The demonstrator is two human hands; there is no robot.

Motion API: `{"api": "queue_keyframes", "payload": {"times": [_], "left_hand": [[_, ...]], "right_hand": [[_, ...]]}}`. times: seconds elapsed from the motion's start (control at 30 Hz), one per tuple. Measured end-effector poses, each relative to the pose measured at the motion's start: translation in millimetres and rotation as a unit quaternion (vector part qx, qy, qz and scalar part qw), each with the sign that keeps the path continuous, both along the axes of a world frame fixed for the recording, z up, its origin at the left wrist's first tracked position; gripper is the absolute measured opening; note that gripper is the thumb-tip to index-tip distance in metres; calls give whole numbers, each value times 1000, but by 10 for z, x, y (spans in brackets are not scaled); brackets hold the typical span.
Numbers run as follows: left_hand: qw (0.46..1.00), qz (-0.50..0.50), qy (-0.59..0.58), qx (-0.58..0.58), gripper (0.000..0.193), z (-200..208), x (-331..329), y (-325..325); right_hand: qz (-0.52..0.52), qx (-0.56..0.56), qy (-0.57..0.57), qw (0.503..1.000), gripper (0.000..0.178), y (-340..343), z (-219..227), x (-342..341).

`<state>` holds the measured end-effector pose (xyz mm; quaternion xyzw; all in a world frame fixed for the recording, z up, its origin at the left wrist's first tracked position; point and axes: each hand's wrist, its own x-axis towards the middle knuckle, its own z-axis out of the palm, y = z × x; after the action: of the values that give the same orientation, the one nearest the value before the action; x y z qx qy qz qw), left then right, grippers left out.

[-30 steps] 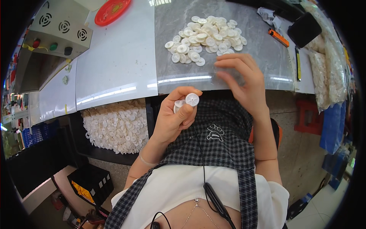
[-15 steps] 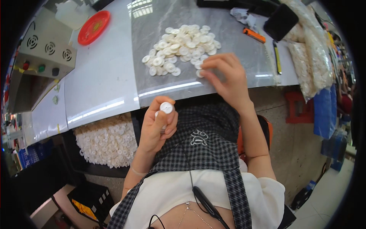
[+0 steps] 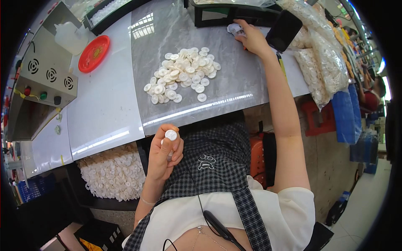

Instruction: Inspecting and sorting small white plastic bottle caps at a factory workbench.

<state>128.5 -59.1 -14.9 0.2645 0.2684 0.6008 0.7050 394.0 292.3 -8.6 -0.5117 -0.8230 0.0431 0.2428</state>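
Observation:
My left hand [image 3: 167, 152] is closed in front of my apron, holding what looks like a small stack of white plastic discs [image 3: 171, 134]; the thumb and fingers hide most of it. Stretched out to the far right of the table, my right hand [image 3: 253, 38] has its thumb and forefinger around a crumpled whitish wad [image 3: 235, 29]. How firmly it is gripped is hard to tell. A loose pile of white discs [image 3: 184, 71] lies on the grey tabletop [image 3: 163, 29], with one single disc [image 3: 202, 97] at its near right edge.
Past the pile stands a black tray [image 3: 215, 16]. A dark flat device [image 3: 284, 31], a yellow cutter [image 3: 281, 65] and clear bags [image 3: 320, 62] are at right. Left are a red plate [image 3: 94, 53] and metal box [image 3: 46, 71]. A bin of white pieces [image 3: 113, 173] sits below the table edge.
My right hand has left the near edge of the disc pile and reached far right to the crumpled wad. The left hand still holds its discs. The view has shifted.

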Motion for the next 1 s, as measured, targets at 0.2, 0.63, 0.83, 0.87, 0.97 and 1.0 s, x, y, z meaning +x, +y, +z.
{"api": "queue_keyframes", "payload": {"times": [0.2, 0.63, 0.83, 0.87, 0.97, 1.0], "left_hand": [[1000, 4, 4, -13, 36, -20, -28, -21], [999, 5, 38, -9, 43, -33, -90, -13], [999, -7, 35, -13, 43, -22, -107, -47], [999, -3, 35, -14, 43, -21, -110, -71], [998, -34, 49, -14, 42, -23, -106, -155], [998, -43, 49, -15, 41, -28, -80, -185]], "right_hand": [[-10, 93, 37, 995, 38, -154, 66, 331], [247, 214, 95, 940, 23, -2111, 229, -403], [176, 125, 106, 971, 31, -2663, -301, -554], [156, 121, 104, 975, 33, -2714, -310, -600], [147, 64, 51, 986, 43, -2897, -229, -697], [139, 40, 34, 989, 47, -2916, -220, -726]]}}
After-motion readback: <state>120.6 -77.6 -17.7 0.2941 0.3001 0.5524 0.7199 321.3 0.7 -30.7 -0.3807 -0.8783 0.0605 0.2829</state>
